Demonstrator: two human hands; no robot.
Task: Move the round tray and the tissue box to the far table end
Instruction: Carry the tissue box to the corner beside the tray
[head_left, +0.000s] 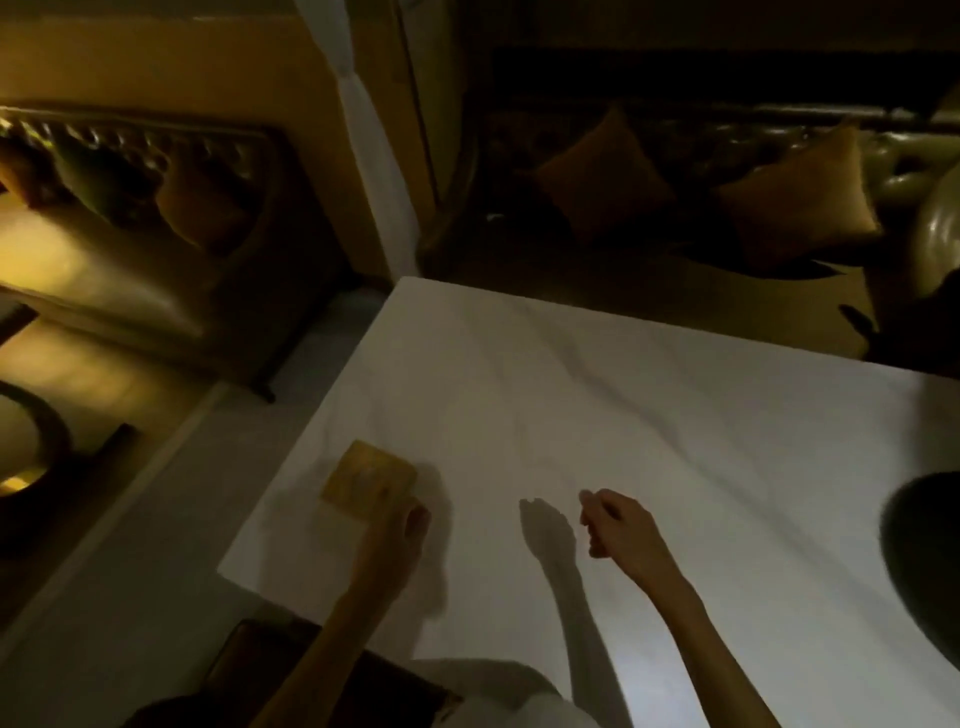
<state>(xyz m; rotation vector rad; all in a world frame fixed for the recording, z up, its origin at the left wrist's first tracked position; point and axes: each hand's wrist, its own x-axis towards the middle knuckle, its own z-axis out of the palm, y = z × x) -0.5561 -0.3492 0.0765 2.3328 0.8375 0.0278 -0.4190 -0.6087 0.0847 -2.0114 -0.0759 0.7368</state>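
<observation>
Head view: left hand (400, 525) grips box (370, 486) near corner, light, crushable card; right hand (615, 525) loosely curled, empty; tray (930, 551) rigid, take rim.

Dim, warm yellow glow from the left; soft arm shadows across the white cloth-covered table (649, 395); motion-blurred throughout; wide-angle bending toward murky, dark edges.

both bare arms reach forward. the left hand (400, 525) has its fingers bent down. the right hand (615, 525) is up, loosely curled, holding nothing.
</observation>
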